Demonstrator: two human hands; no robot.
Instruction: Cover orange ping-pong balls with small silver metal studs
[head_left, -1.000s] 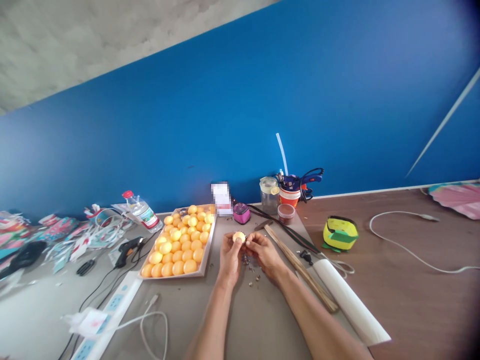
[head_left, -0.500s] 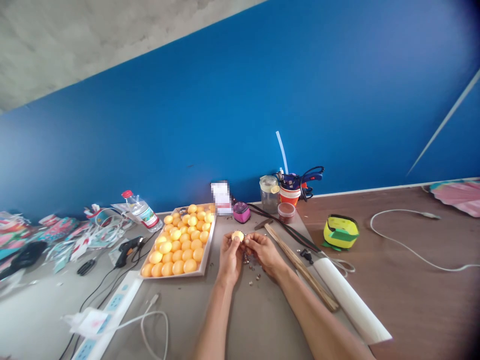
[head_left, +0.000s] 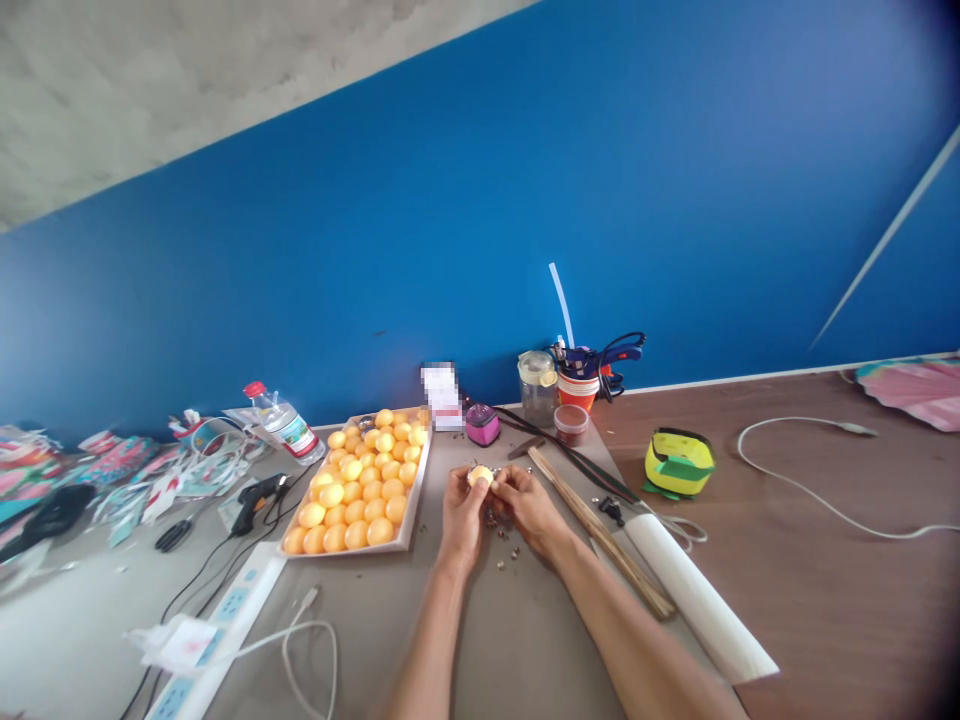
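Both hands meet over the grey tabletop around one small yellow-orange ball [head_left: 480, 475]. My left hand [head_left: 459, 518] pinches it from the left with closed fingers. My right hand [head_left: 531, 507] presses against its right side, fingers curled. Small dark bits [head_left: 508, 552] lie scattered on the table just below the hands. A tray [head_left: 409, 530] filled with several similar orange balls sits directly to the left of my left hand.
A bundle of thin wooden sticks [head_left: 600, 530] and a white paper roll [head_left: 697, 598] lie right of my right forearm. Behind are a pink box [head_left: 483, 424], a jar [head_left: 538, 387], a cup of tools [head_left: 579, 385]. A glue gun [head_left: 255, 495], power strip [head_left: 217, 620], bottle [head_left: 283, 422] and yellow-green device [head_left: 679, 462] sit around.
The hands stay together on the ball with only slight finger shifts; the view has drifted a little.
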